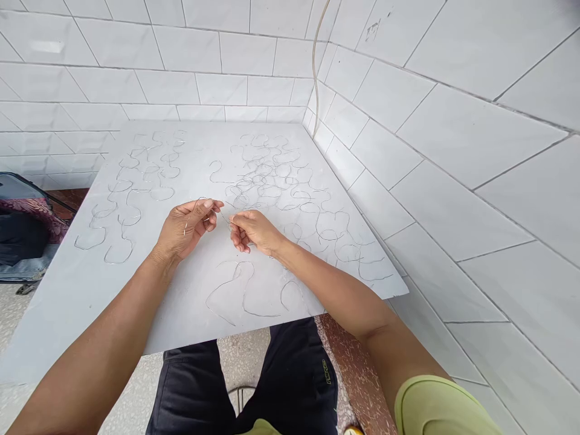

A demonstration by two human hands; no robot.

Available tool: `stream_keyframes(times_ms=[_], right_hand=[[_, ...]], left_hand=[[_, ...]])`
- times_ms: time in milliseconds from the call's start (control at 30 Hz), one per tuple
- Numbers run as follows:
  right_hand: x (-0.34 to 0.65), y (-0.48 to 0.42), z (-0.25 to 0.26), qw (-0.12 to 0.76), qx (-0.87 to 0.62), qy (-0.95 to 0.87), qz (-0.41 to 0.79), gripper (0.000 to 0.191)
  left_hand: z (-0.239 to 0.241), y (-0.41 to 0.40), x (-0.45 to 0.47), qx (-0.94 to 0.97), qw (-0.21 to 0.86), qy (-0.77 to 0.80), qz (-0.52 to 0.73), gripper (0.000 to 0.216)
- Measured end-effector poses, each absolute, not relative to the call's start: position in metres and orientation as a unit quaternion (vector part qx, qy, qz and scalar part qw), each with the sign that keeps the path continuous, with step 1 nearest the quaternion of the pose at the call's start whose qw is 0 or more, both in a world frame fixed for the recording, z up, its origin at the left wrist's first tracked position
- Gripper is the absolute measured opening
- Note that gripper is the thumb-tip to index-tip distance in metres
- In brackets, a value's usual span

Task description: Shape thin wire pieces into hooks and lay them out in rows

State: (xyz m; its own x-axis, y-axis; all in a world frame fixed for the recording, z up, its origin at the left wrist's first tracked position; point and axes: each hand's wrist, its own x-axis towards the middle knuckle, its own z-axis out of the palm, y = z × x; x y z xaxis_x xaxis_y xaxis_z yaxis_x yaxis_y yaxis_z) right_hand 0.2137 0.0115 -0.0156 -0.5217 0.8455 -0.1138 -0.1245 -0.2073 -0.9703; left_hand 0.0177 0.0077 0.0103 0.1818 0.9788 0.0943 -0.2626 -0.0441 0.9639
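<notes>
My left hand (188, 226) and my right hand (254, 232) meet over the middle of a pale grey board (67, 290). Both pinch one thin bent wire piece (193, 212) between fingertips. The wire curves through the left fingers and runs across to the right thumb and forefinger. A tangled heap of curled wire pieces (281, 181) lies just beyond my right hand. A neater group of bent wire shapes (131, 193) lies spread to the left of my left hand. Three more wire curves (240, 290) lie below my forearms.
White tiled walls (453, 139) close in on the right and behind the board. A thin cord (314, 66) hangs down in the corner. A dark bag (22, 229) sits on the floor at the left. My dark trousers (290, 380) show below the board's near edge.
</notes>
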Motion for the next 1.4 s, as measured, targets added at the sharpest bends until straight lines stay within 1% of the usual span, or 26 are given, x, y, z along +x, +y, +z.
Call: stream_keyframes(times_ms=[167,367,500,733,967,1133,1233,1400], right_hand=[[0.215,0.012,-0.013,0.347,-0.35,-0.526,0.693,0.029],[0.218,0.015,-0.012,0.34,-0.369,-0.522,0.69,0.026],[0.218,0.015,-0.012,0.335,-0.383,-0.527,0.68,0.025],[0.218,0.014,-0.011,0.342,-0.386,-0.539,0.666,0.029],[0.217,0.015,-0.013,0.323,-0.417,-0.554,0.644,0.03],[0.218,0.016,-0.011,0.316,-0.448,-0.552,0.628,0.032],[0.218,0.014,-0.009,0.326,-0.458,-0.575,0.594,0.037],[0.216,0.009,-0.009,0.371,-0.432,-0.654,0.498,0.042]], left_hand=[[0.01,0.008,0.017,0.498,0.594,0.361,0.519,0.025],[0.013,0.005,0.018,0.489,0.625,0.354,0.495,0.026],[0.01,0.006,0.018,0.464,0.647,0.341,0.5,0.022],[0.006,0.009,0.017,0.442,0.677,0.317,0.497,0.02],[0.003,0.009,0.019,0.446,0.692,0.317,0.471,0.026],[0.003,0.009,0.019,0.463,0.697,0.326,0.44,0.025],[0.003,0.009,0.018,0.462,0.693,0.326,0.448,0.024],[0.005,0.01,0.016,0.463,0.686,0.326,0.458,0.025]])
